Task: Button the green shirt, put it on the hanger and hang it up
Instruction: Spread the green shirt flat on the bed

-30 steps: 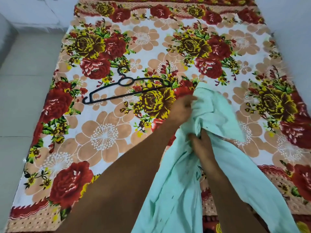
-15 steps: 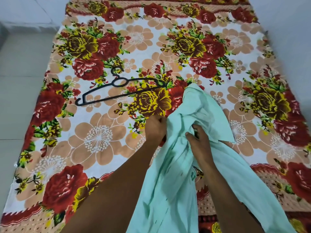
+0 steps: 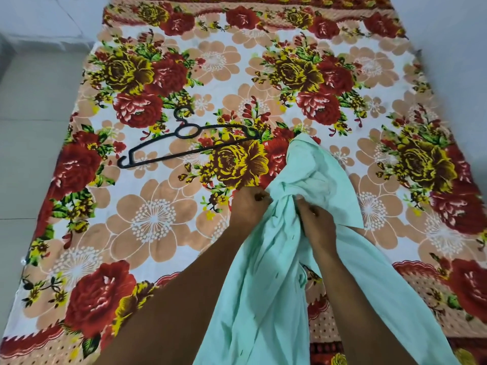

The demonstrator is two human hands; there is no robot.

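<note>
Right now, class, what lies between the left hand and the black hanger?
In the head view, only the flowered bedsheet: a yellow printed rose separates the left hand from the black hanger. No object lies there.

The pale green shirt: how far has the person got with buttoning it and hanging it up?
Nothing looks finished yet. In hand: the left hand and right hand both grip the pale green shirt, which lies bunched on the floral bedsheet; no fastened button is visible. Left to do: the buttoning, then the black plastic hanger, which lies untouched on the sheet, apart from the shirt, then hanging it up.
</note>
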